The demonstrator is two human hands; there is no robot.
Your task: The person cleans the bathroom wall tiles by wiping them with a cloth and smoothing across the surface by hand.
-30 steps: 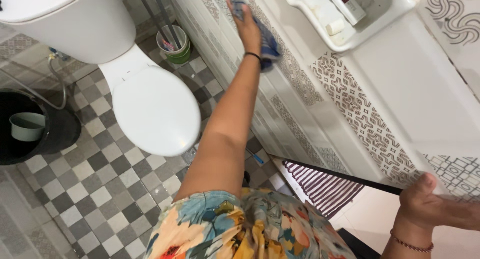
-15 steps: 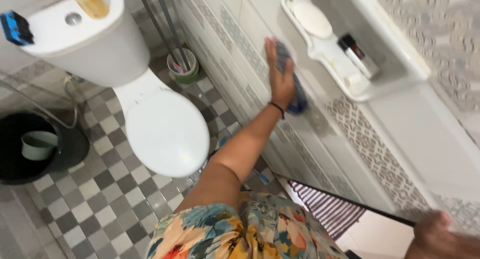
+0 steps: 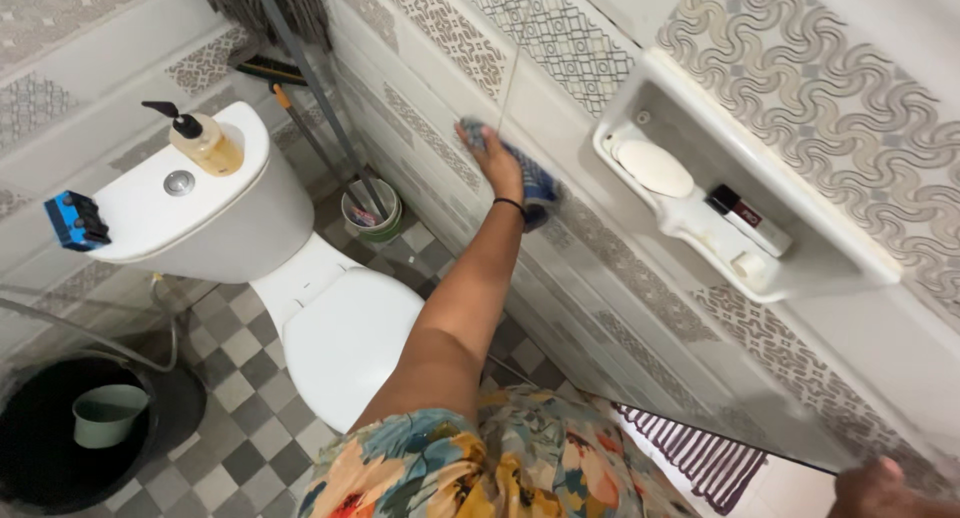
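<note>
Blue cloth (image 3: 535, 183) pressed flat on tiled wall (image 3: 420, 128) under left hand (image 3: 497, 160) — right hand (image 3: 880, 488) far off, grip unclear.

toilet (image 3: 340, 328): 1 | pump bottle (image 3: 205, 143): 1 | soap bar (image 3: 653, 168): 1 | cloth (image 3: 530, 178): 1

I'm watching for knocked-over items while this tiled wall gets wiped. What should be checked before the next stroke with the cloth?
1. Left hand pressing the blue cloth flat on the wall tiles: ok.
2. Gap between cloth and wall shelf: ok, apart.
3. Soap bar lying in the shelf: ok.
4. Pump bottle upright on the toilet tank: ok.
5. Right hand braced: cannot tell, only its edge shows.
</note>
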